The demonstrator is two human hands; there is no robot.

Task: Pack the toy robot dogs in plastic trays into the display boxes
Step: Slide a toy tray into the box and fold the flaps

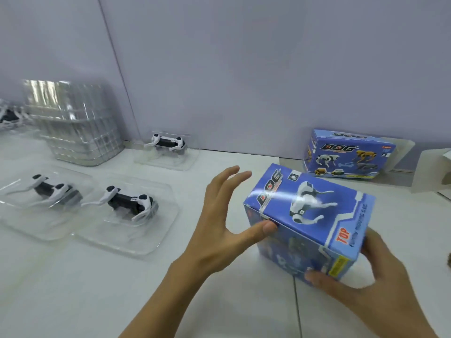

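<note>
Nearest me, my right hand (371, 286) grips the lower right end of the blue display box (310, 223), thumb curled on its front face and fingers wrapped behind. Left of the box, my left hand (219, 215) is spread wide, only the thumb touching the box's near left corner, the other fingers straight and in the air. Well to the box's left lie two toy robot dogs in clear trays (129, 213), side by side; a third trayed dog (167, 152) sits farther back by the wall, beside a stack of empty trays (73, 123). Behind the box, a second display box (346, 154) leans at the wall. One hand carries the tilted box, so I judge it could slip or twist, or its thin card could get crushed if I squeeze.
</note>
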